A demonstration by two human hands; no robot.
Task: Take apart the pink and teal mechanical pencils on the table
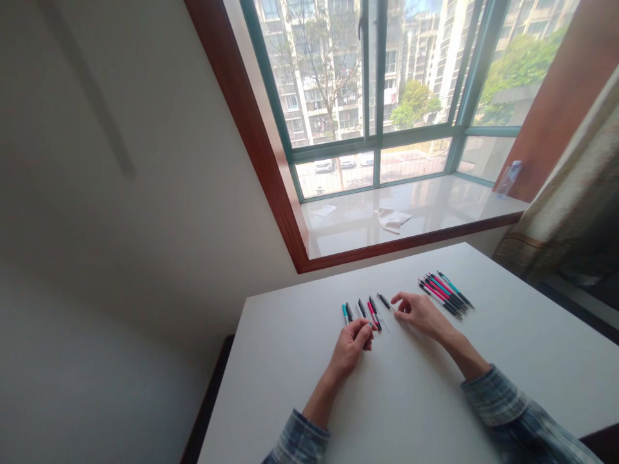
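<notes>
On the white table, my left hand is closed with thumb and fingers pinched together. Something small may be in the pinch, but I cannot make it out. Just beyond it lie several pen parts: a teal barrel piece, dark grip pieces and a pink barrel piece, with thin pale refills beside them. My right hand has its thumb and forefinger closed at the near end of a dark-gripped pen part, which points away to the left.
A row of whole pens in pink, teal, white and black lies right of my right hand. Behind the table, a windowsill holds a crumpled tissue and a clear bottle. A curtain hangs at the right; a wall stands left.
</notes>
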